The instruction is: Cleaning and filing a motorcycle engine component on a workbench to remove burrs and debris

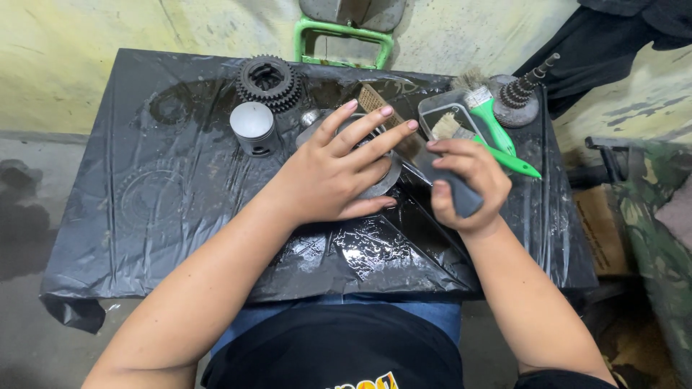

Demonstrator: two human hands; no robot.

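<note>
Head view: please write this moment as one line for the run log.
left hand flat on round metal part | right hand grips wire brush by grey handle | piston, gear behind

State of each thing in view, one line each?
left hand: flat on the round metal part, pressing it down
right hand: gripping the wire brush, bristles against the part
piston: upright, untouched
gear cluster: lying flat, untouched
green-handled brushes: resting in and across the small tray
geared shaft: tilted, idle
plastic sheet: wet, shiny
</note>
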